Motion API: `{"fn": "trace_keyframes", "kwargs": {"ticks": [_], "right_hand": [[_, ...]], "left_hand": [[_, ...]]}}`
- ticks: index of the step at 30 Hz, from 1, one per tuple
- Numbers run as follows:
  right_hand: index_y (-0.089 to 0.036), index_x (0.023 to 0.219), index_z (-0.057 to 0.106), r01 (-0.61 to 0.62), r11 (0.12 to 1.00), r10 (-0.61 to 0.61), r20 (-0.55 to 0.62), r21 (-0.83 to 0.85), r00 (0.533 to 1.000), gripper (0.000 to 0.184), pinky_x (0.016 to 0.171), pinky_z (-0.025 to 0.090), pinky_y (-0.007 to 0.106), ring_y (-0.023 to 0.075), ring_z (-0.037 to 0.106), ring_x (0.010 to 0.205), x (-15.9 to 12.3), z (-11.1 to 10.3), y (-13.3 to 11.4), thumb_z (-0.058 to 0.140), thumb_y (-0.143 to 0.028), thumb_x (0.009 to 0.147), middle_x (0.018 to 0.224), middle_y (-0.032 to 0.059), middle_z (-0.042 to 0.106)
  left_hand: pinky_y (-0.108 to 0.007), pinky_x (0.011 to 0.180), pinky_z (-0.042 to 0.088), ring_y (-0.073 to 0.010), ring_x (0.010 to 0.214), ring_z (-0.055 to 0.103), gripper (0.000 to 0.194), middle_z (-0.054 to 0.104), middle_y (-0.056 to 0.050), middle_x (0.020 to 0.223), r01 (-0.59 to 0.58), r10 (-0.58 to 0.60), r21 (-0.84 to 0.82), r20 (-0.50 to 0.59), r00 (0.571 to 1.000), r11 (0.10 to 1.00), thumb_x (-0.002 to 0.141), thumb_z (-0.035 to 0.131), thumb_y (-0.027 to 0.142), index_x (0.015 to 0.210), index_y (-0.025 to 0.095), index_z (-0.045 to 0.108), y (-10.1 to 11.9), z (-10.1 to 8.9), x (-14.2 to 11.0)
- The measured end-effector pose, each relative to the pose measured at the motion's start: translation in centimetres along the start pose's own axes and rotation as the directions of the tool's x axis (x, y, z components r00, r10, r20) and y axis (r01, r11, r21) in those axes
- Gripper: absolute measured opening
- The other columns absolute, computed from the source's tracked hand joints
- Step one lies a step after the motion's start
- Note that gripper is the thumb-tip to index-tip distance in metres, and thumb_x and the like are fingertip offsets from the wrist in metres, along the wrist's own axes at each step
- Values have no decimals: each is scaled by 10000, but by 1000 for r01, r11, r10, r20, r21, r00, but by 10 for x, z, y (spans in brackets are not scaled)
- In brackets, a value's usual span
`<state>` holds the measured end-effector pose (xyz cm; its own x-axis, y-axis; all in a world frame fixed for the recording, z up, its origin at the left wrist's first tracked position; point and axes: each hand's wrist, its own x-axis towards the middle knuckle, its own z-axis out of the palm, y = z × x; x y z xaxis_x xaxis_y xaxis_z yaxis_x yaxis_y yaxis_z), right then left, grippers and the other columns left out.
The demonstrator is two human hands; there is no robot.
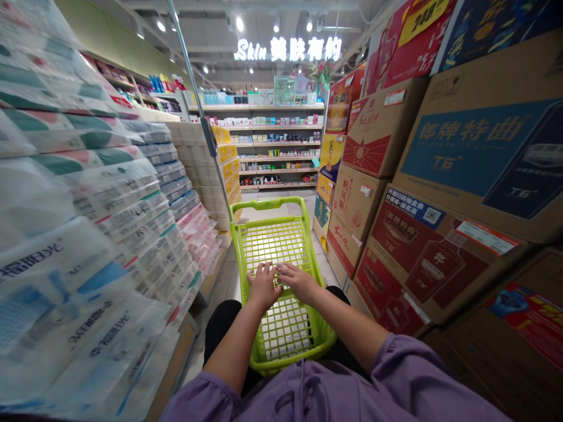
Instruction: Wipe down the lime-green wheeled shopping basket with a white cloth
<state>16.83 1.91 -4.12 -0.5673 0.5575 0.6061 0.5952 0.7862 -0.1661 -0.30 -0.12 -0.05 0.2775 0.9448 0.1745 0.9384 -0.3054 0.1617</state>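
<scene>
A lime-green plastic shopping basket (pixel 323 319) with a grid of square openings stands between my knees. Its raised handle (pixel 269 204) is on the far side, away from me. My left hand (pixel 264 287) is over the middle of the basket, palm down, with the fingers apart and a little bent. Close beside it, my right hand (pixel 298 282) reaches in from the right with its fingers loosely spread toward the left fingertips. Nothing shows in either hand. Whether the hands rest on the basket's cross bar or hover above it, I cannot tell.
Wrapped paper packs (pixel 132 217) are piled along the left, with pale cartons (pixel 193 152) beyond. Printed cardboard boxes (pixel 440 252) are stacked high on the right. A metal pole (pixel 191 73) slants down left of the basket. Ahead, shelves (pixel 277 143) of small goods close off the narrow aisle.
</scene>
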Motion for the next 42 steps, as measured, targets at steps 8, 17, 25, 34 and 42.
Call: {"fn": "trace_keyframes", "kwargs": {"ticks": [8, 17, 25, 34, 42], "right_hand": [[-196, 1068, 652, -204, 977, 198, -84, -62, 977, 370, 1082, 393, 465, 239, 425, 1329, 1, -2, 3, 542, 23, 791, 1254, 122, 603], [-194, 1046, 647, -303, 947, 289, -131, -104, 948, 310, 1038, 430, 471, 262, 482, 1267, 1, -2, 1, 562, -13, 809, 1276, 136, 584], [-207, 1013, 657, -57, 998, 56, -35, -17, 998, 232, 1058, 426, 443, 238, 457, 1295, 1, 0, 0, 546, -75, 858, 1241, 89, 609], [-137, 1195, 620, -186, 982, 186, -19, -43, 982, 420, 1127, 327, 521, 308, 323, 1388, 1, 0, -3, 591, -91, 779, 1403, 162, 475], [-183, 868, 712, -338, 939, 341, -44, 66, 939, 242, 1037, 445, 434, 265, 504, 1260, 11, 1, 8, 544, -36, 774, 1369, 110, 529]], "left_hand": [[-587, 1093, 210, -306, 1359, 299, 517, 411, -62, 1482, 4, -4, -4, 15, 1000, 1000, 771, 566, 320, 1284, 275, 523, -1, -1, 1], [-575, 1088, 230, -308, 1351, 310, 499, 430, -54, 1468, 2, -2, 4, 2, 1000, 1000, 765, 568, 317, 1263, 284, 541, 1, -3, -1], [-584, 1084, 228, -307, 1349, 317, 511, 429, -63, 1469, -5, 5, 5, -8, 1000, 1000, 765, 568, 310, 1273, 277, 530, 0, -1, 1], [-577, 1086, 237, -315, 1343, 324, 501, 439, -69, 1459, -10, 10, 0, -7, 1000, 1000, 765, 577, 318, 1261, 256, 543, -1, 0, 1], [-578, 1083, 234, -307, 1340, 325, 496, 444, -59, 1455, -10, 10, 1, -11, 1000, 1000, 761, 568, 313, 1253, 258, 543, 0, -1, 0]]}}
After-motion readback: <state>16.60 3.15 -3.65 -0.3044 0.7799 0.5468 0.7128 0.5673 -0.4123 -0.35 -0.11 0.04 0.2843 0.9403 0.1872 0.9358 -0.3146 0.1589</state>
